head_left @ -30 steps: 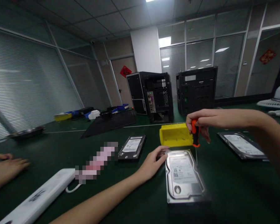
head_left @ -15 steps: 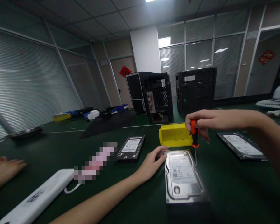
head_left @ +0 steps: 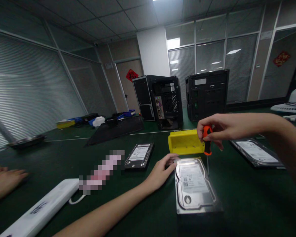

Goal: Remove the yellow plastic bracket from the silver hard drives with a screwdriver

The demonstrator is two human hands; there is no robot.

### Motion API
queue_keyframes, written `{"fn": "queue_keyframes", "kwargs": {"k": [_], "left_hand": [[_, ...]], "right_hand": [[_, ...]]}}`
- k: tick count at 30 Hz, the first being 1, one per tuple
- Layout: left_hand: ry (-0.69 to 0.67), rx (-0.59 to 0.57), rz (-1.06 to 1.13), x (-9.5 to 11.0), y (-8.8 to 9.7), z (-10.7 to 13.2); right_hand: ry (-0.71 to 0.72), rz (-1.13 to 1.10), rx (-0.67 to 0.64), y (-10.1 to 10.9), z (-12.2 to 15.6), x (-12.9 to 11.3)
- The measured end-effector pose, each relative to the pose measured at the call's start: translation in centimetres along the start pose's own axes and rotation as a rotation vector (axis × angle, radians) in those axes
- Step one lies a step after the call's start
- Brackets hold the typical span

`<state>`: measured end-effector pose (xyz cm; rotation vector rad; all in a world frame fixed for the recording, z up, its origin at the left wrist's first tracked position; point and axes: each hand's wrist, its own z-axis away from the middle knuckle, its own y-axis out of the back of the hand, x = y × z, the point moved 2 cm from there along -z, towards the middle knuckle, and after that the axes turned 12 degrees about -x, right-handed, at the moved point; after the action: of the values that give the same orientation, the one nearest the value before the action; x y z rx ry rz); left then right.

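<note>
My left hand (head_left: 162,169) steadies a silver hard drive (head_left: 196,182) at its far left corner, fingers bent round the edge and thumb along the side. The drive lies label up on the green table. My right hand (head_left: 215,131) is closed around the orange and black handle of a screwdriver (head_left: 207,140), held upright. Its thin shaft points down beside the drive's right edge; the tip is hidden. Just behind the drive lies a yellow bin (head_left: 185,143) with a few small bits in it, seemingly screws.
Other hard drives lie left (head_left: 139,156) and right (head_left: 258,153). Two black computer cases (head_left: 167,102) (head_left: 207,95) stand at the back. A white power bank-like block (head_left: 41,205) with a cord is at front left, near another person's hand (head_left: 8,181). A black mat (head_left: 115,130) lies farther back.
My right hand and the screwdriver have shifted slightly to the right, and the handle looks turned. My left hand stays on the hard drive.
</note>
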<state>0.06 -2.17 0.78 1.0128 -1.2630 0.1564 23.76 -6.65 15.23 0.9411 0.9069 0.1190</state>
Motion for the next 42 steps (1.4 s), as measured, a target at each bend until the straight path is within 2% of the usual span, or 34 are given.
{"fn": "queue_keyframes", "kwargs": {"k": [13,24,42], "left_hand": [[-0.002,-0.009,-0.003,0.2,0.0,0.2],[-0.011,-0.019,0.009,-0.1,0.0,0.0],[-0.011,-0.013,0.0,-0.2,0.1,0.1]], "right_hand": [[-0.002,-0.069,0.009,0.2,0.1,0.1],[-0.013,-0.048,0.013,0.1,-0.2,0.9],[-0.089,0.037,0.038,-0.1,0.0,0.3]]}}
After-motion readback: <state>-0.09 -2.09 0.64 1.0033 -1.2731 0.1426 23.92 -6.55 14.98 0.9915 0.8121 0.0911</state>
